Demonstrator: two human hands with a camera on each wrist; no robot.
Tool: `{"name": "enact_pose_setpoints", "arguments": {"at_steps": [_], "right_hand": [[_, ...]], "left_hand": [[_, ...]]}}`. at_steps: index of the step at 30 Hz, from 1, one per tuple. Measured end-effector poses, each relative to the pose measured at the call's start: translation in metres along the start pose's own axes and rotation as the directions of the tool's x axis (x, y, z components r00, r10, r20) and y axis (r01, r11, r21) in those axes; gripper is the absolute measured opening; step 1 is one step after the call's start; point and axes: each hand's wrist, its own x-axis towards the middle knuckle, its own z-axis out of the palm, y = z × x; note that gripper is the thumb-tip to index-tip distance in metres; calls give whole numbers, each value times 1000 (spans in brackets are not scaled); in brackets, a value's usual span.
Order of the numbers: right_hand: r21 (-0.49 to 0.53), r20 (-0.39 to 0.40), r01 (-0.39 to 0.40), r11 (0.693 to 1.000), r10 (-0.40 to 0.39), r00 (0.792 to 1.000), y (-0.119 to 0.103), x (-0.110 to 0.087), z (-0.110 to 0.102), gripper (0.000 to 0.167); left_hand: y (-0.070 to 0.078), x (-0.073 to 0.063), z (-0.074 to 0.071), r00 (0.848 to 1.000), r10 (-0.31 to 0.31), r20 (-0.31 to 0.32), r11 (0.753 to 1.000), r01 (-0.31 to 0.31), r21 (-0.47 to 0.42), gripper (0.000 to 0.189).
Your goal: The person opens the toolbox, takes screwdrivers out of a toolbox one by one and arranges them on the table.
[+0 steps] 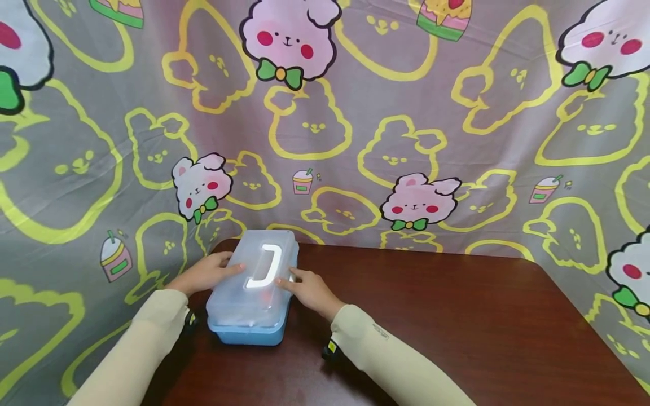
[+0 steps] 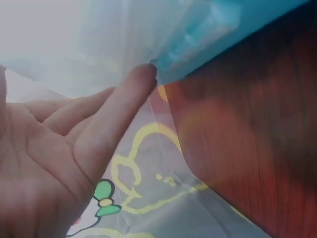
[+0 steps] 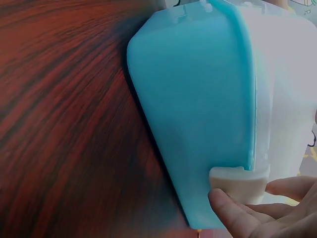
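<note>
While the blue storage box [image 1: 249, 337] stands on the left part of the brown wooden table [image 1: 437, 327] with its translucent lid [image 1: 233, 301] on, the left hand [image 1: 205, 274], fingers nearly straight, rests against the lid's left side; the right hand [image 1: 313, 294], fingers bent, pinches the white latch [image 3: 240, 185] on the box's right side. A white handle [image 1: 275, 262] lies on the lid; patterned cloth [image 1: 325, 163] hangs behind.
</note>
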Motion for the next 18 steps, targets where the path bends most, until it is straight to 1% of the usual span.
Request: {"name": "enact_pose_setpoints", "arguments": {"at_steps": [2, 6, 9, 13, 18], "right_hand": [[5, 1, -4, 1000, 4, 1000, 1, -3, -2, 82], [8, -4, -16, 1000, 16, 1000, 5, -9, -7, 82], [3, -9, -11, 1000, 11, 1000, 8, -11, -9, 83], [2, -14, -8, 1000, 8, 1000, 12, -15, -11, 84], [3, -10, -11, 1000, 11, 1000, 14, -23, -18, 83]], "left_hand": [[2, -1, 2, 1000, -13, 2, 1000, 13, -16, 90], [7, -1, 7, 1000, -11, -7, 1000, 11, 2, 93], [10, -2, 10, 1000, 4, -20, 1000, -3, 30, 92], [16, -4, 14, 999, 27, -28, 999, -25, 43, 89], [23, -5, 21, 999, 44, -25, 998, -43, 36, 87]]}}
